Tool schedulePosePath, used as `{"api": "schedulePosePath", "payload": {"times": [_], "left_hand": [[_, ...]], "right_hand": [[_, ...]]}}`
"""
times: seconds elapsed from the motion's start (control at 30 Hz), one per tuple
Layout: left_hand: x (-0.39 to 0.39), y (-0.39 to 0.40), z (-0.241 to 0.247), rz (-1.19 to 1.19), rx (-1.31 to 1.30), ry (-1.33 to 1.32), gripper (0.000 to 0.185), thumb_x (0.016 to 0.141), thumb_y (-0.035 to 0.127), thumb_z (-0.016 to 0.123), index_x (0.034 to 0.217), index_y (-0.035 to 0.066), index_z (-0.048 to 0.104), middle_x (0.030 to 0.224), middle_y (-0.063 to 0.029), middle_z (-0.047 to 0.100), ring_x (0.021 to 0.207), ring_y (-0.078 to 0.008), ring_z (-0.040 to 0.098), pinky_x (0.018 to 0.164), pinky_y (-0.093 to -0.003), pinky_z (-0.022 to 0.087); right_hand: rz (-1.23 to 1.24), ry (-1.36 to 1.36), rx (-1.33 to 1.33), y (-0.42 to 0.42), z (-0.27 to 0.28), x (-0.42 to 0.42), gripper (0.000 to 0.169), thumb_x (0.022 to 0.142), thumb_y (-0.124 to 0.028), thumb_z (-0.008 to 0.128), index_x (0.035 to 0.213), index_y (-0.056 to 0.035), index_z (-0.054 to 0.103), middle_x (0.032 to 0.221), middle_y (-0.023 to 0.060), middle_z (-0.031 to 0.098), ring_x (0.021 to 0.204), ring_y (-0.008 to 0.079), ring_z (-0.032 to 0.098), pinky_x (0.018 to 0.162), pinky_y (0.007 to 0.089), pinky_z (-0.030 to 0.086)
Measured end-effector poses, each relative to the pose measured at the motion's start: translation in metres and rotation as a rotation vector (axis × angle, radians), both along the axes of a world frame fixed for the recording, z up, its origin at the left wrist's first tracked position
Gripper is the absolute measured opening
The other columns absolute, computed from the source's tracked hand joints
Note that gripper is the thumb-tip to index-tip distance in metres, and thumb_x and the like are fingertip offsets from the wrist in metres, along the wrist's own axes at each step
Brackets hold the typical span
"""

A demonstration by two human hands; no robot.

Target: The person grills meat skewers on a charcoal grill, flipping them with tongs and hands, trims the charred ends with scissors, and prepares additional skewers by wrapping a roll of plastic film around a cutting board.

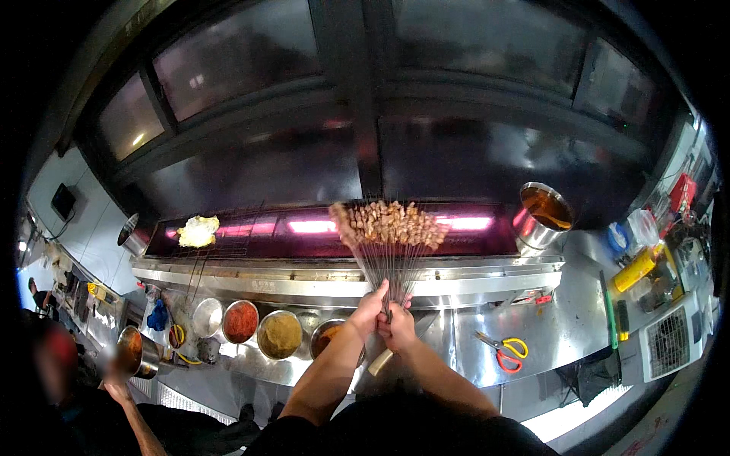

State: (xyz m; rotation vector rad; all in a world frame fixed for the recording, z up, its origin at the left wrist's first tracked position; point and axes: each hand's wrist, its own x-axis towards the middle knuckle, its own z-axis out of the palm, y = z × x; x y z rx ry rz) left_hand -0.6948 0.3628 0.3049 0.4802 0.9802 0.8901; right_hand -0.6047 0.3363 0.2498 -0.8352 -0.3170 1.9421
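Observation:
Both my hands grip the bundled ends of several thin metal skewers (390,268). My left hand (370,308) closes around the bundle from the left, and my right hand (398,330) holds it from the right, just below. The skewers fan out away from me over the grill (308,228). Small browned meat chunks (393,222) are threaded close together on their far ends, above the glowing pink-lit grill bed. Part of the meat at the fan's left side is blurred. Below my hands lies a tool with a pale handle (381,362), partly hidden by my right arm.
A wire grilling rack (228,251) and pale food (198,231) lie left on the grill. Bowls of red (240,322) and tan powder (279,335) line the counter. A sauce pot (544,214) stands right, scissors (505,350) nearer. Another person's hand (117,387) is lower left.

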Motion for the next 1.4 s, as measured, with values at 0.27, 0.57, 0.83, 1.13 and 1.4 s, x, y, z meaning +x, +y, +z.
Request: {"api": "schedulePosePath", "payload": {"times": [0.27,0.57,0.83,1.13,1.4], "left_hand": [[-0.002,0.011,-0.058,0.204,0.393,0.336,0.013,0.087,0.011,0.061,0.091,-0.001,0.064,0.080,-0.0076,0.066,0.062,-0.0140,0.059,0.058,-0.0279,0.049],[0.013,-0.029,-0.063,0.257,0.140,-0.088,0.020,0.093,0.026,0.057,0.092,0.007,0.062,0.080,0.0007,0.060,0.070,-0.0102,0.055,0.062,-0.0256,0.046],[0.003,-0.011,-0.032,0.224,0.142,-0.117,0.056,0.094,0.055,0.038,0.115,0.005,0.054,0.106,-0.0064,0.060,0.090,-0.0196,0.057,0.080,-0.0327,0.046],[0.008,-0.019,-0.009,0.132,0.464,0.451,0.044,0.099,0.042,0.037,0.112,0.004,0.054,0.088,-0.0026,0.056,0.079,-0.0125,0.047,0.074,-0.0268,0.040],[-0.012,-0.070,-0.069,0.509,0.179,-0.403,0.040,0.097,0.042,0.036,0.103,0.007,0.055,0.107,-0.0066,0.060,0.098,-0.0180,0.057,0.088,-0.0325,0.045]], "right_hand": [[-0.146,-0.193,0.254,-0.001,-0.006,0.003,0.026,0.094,-0.030,0.053,0.082,-0.0067,0.056,0.062,0.0028,0.055,0.043,0.0129,0.046,0.037,0.0252,0.033],[-0.299,-1.270,0.483,-0.011,0.005,-0.001,0.025,0.092,-0.023,0.049,0.100,-0.0006,0.057,0.082,0.0245,0.064,0.078,0.0431,0.062,0.068,0.0493,0.049],[-0.073,-1.361,0.589,0.008,0.005,0.004,0.055,0.084,-0.040,0.062,0.114,0.0032,0.044,0.089,0.0298,0.062,0.086,0.0444,0.061,0.076,0.0498,0.048],[-0.046,-1.522,0.697,0.009,0.032,0.021,0.058,0.079,-0.025,0.062,0.122,0.0085,0.041,0.088,0.0308,0.061,0.083,0.0444,0.061,0.074,0.0487,0.050],[-0.041,-0.834,0.596,0.008,-0.020,-0.030,0.021,0.087,-0.015,0.056,0.098,0.0027,0.053,0.082,0.0182,0.064,0.075,0.0309,0.065,0.068,0.0406,0.050]]}}
